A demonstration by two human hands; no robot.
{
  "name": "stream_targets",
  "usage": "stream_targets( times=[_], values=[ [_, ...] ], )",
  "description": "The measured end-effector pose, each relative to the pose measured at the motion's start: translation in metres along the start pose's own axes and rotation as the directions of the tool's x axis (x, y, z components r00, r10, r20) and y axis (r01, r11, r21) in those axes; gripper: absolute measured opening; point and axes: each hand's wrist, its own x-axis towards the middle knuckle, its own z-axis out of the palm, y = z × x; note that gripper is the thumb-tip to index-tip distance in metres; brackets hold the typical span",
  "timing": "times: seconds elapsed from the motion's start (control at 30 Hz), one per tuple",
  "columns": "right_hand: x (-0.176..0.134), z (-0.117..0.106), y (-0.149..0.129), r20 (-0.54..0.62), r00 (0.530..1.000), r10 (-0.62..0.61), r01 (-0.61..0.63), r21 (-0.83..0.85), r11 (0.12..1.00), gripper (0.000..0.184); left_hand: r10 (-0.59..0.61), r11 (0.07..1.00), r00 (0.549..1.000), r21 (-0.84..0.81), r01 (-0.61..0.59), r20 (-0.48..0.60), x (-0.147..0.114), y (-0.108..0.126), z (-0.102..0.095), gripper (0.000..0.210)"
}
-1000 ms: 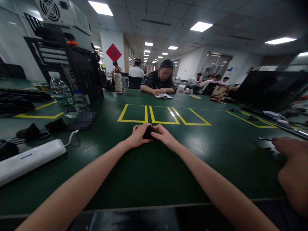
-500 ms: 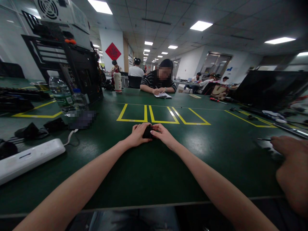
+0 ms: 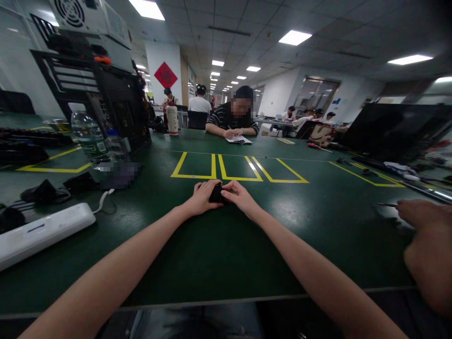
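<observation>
A small black boxy object (image 3: 215, 193) rests on the green tabletop (image 3: 215, 263) in front of me; its exact kind does not show. My left hand (image 3: 204, 197) is wrapped round its left side, thumb low at the front and fingers over the top. From the right, my right hand (image 3: 239, 195) reaches in with thumb and fingertips pinched at the object's right edge. What those fingertips hold there is too small to make out. Much of the object lies hidden behind my fingers.
Yellow tape outlines (image 3: 240, 179) lie just beyond my hands. To the left are a white power strip (image 3: 45, 233), a water bottle (image 3: 90, 136) and an open computer case (image 3: 120, 103). Another person's hand (image 3: 420, 214) holds a thin tool at right. Across the table a person (image 3: 231, 115) writes.
Both hands stay in nearly the same place around the black object. My right fingers have shifted very slightly at its edge.
</observation>
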Motion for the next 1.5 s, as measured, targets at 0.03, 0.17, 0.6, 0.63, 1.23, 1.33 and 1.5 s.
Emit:
stream_targets(
  times=[0.03,0.17,0.6,0.63,1.23,1.33,1.5],
  values=[
    [0.0007,0.0004,0.0013,-0.012,1.0,-0.015,0.015,-0.01,1.0,0.022,0.002,1.0,1.0,0.0,-0.002,0.0,0.0,0.0001,-0.0002,0.061],
    [0.0028,0.0003,0.0067,-0.041,0.999,-0.002,0.0,-0.029,1.0,0.028,-0.001,1.0,1.0,-0.006,0.001,0.008,-0.0001,0.0003,-0.0019,0.061],
    [-0.0044,-0.0015,-0.0023,0.032,0.999,0.015,-0.014,-0.019,1.0,0.027,-0.004,1.0,1.0,-0.028,0.005,0.019,-0.0004,0.0004,-0.0023,0.059],
    [-0.004,-0.0011,-0.0018,0.02,1.0,0.014,-0.013,-0.022,1.0,0.025,-0.003,1.0,1.0,-0.027,0.003,0.018,-0.0003,0.0003,-0.0021,0.06],
    [-0.0031,-0.0029,-0.0011,0.044,0.999,0.025,-0.025,-0.006,1.0,0.028,-0.007,1.0,1.0,-0.019,0.007,0.002,-0.0001,-0.0012,-0.0005,0.061],
    [-0.0022,-0.0006,-0.0007,0.013,1.0,0.005,-0.005,0.01,1.0,0.023,-0.006,1.0,1.0,-0.018,0.006,0.004,0.0,-0.0017,-0.0006,0.062],
    [-0.0013,0.0011,0.0012,-0.01,1.0,-0.008,0.008,-0.008,1.0,0.027,-0.018,1.0,1.0,-0.021,0.019,0.016,-0.0004,0.0001,-0.0018,0.061]
  ],
)
